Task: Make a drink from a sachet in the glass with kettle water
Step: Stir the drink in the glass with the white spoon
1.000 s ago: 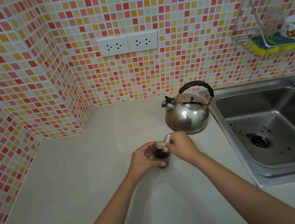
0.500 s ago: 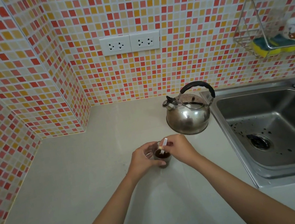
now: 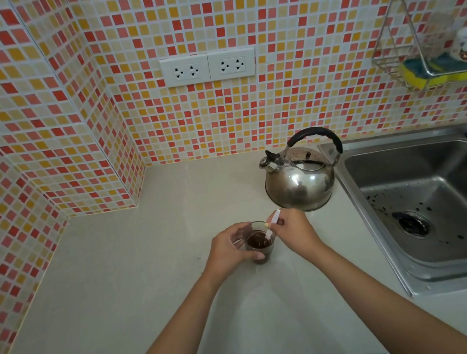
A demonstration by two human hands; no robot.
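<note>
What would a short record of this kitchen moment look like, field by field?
left hand: left hand grips the glass
right hand: right hand pinches a folded sachet, its lower end dipped in the drink
glass contents: dark brown liquid
kettle: steel kettle stands on the counter behind the glass, beside the sink
wall: double socket
rack: wire rack with a sponge

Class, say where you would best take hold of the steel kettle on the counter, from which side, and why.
Grip the kettle by its black arched handle, coming down from above. The handle stands upright over the lid with open space beneath it, while the round polished body gives fingers little purchase.
</note>
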